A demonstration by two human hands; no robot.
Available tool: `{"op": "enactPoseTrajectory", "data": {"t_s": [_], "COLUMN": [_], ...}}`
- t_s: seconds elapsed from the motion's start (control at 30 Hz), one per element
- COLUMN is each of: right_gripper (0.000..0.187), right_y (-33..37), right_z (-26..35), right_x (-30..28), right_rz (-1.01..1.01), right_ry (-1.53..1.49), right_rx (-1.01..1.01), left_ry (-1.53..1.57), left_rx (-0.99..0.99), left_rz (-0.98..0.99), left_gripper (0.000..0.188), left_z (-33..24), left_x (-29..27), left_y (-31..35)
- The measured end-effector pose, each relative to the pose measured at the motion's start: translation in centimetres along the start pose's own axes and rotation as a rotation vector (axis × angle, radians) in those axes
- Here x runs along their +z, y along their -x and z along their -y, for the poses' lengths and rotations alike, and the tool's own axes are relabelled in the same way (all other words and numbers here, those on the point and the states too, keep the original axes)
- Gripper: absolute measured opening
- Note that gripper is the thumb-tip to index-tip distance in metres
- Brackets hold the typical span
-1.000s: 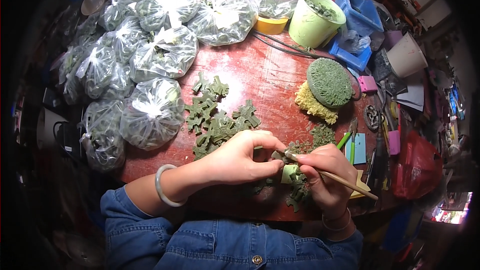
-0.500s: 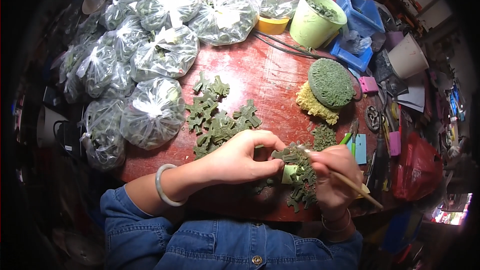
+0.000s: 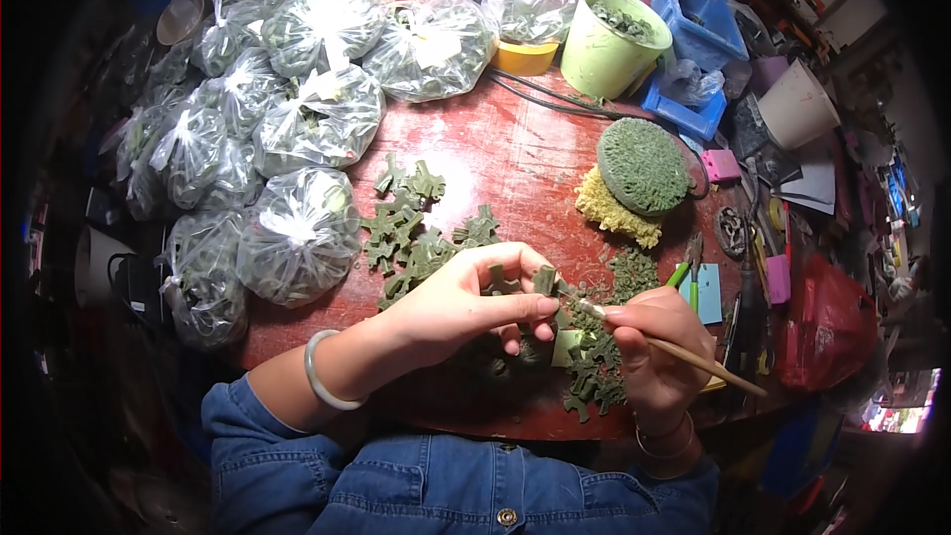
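Pinching a green piece (image 3: 544, 280), left hand (image 3: 466, 302) meets right hand (image 3: 654, 342) gripping a brush (image 3: 674, 347).

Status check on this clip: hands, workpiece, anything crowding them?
Left hand pinches small green piece. Right hand holds thin brush, tip at the piece. Loose green pieces close by; bagged stock farther left.

One green bucket (image 3: 606, 40), one white cup (image 3: 795, 105), one brush (image 3: 674, 347), one bracelet (image 3: 322, 376)
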State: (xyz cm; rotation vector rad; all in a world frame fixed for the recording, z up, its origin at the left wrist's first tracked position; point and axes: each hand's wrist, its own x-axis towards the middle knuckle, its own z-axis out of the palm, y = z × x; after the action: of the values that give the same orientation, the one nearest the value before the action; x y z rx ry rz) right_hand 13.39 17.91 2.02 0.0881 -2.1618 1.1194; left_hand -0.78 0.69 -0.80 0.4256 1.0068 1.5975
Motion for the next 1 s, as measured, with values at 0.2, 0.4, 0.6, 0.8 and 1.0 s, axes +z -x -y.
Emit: {"op": "enactPoseTrajectory", "data": {"t_s": [0.2, 0.4, 0.6, 0.8, 1.0], "right_gripper": [0.014, 0.017, 0.019, 0.017, 0.027], "right_y": [0.0, 0.0, 0.3, 0.8, -0.2], "right_z": [0.0, 0.3, 0.1, 0.0, 0.1], "right_x": [0.2, 0.2, 0.3, 0.4, 0.5], "right_rz": [-0.037, 0.071, -0.038, -0.026, 0.116], "right_ry": [0.101, 0.195, 0.237, 0.186, 0.144], "right_rx": [0.007, -0.185, -0.193, -0.101, 0.077], "left_ry": [0.001, -0.052, -0.036, -0.023, -0.656], "left_rx": [-0.004, 0.029, 0.017, 0.041, 0.48], "left_rz": [-0.037, -0.036, -0.063, -0.101, -0.234], "left_gripper": [0.021, 0.019, 0.019, 0.017, 0.016], "left_z": [-0.1, 0.0, -0.1, 0.1, 0.6], "left_x": [0.1, 0.2, 0.3, 0.5, 0.7], "left_y": [0.3, 0.2, 0.3, 0.5, 0.4]}}
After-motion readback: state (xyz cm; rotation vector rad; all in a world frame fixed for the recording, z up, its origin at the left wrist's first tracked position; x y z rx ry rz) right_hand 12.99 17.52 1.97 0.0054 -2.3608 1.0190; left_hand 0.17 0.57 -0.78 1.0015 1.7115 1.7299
